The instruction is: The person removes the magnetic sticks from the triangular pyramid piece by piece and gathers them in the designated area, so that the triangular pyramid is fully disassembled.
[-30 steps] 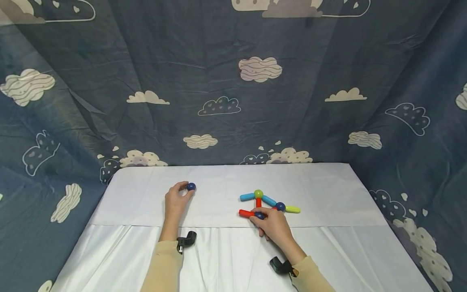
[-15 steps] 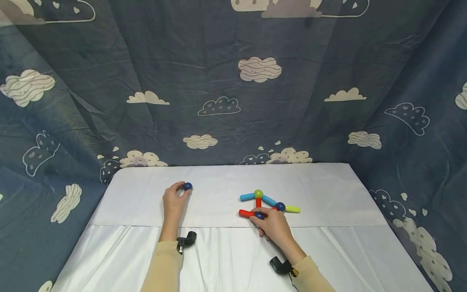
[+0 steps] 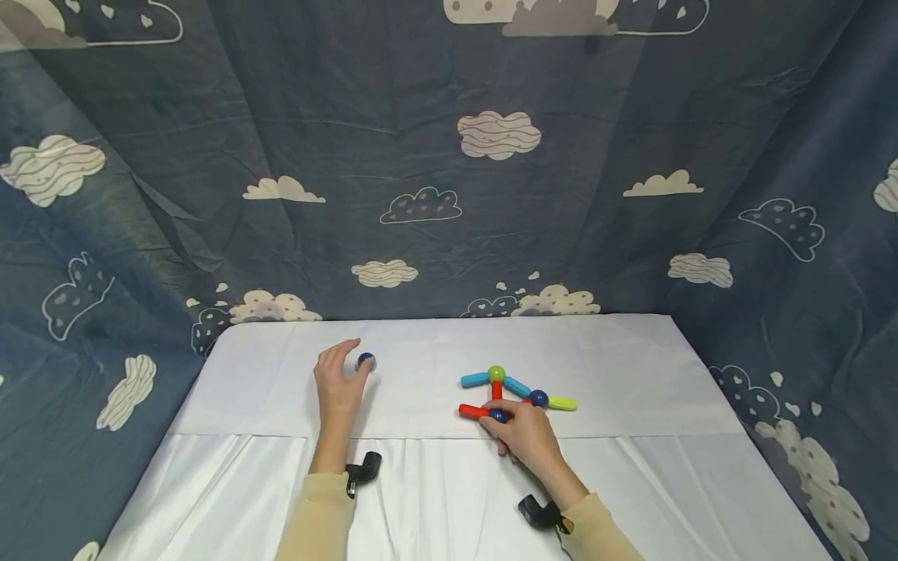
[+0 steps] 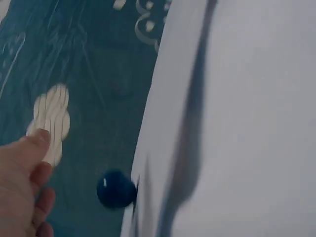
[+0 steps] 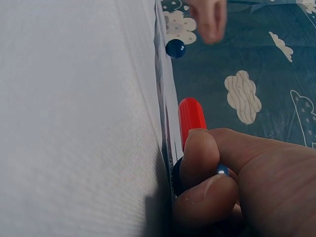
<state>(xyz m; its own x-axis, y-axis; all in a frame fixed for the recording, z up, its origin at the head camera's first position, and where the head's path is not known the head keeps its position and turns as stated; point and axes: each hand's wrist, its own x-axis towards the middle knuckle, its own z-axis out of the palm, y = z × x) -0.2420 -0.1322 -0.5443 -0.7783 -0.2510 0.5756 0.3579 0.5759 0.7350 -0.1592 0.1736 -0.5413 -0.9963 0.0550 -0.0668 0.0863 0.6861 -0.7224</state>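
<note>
- The left hand point(image 3: 340, 389) is held well left of the green ball point(image 3: 496, 374), with its thumb and fingers parted.
- The loose blue ball point(image 3: 366, 359) is seen just beside that thumb, left of the green ball; a gap from the hand is shown in both wrist views.
- The right hand point(image 3: 522, 431) is placed on the near side of the green ball, and the gripped blue ball point(image 3: 499, 416) is pinched between its thumb and fingers.
- A red rod point(image 3: 473, 411) is pointed leftward from the gripped ball, nearer than the green ball.
- By the green ball itself, three rods are touched: a light-blue rod point(image 3: 475, 380) to its left, a short red rod point(image 3: 496, 389) on its near side, and a blue rod point(image 3: 517, 386) to its right.
- Farther right of the green ball, the blue rod is met by another blue ball point(image 3: 539, 398), from which a yellow-green rod point(image 3: 563, 403) is extended.
- Everything is borne by the white cloth point(image 3: 421, 499), backed beyond the green ball by a cloud-printed curtain point(image 3: 561, 234).
</note>
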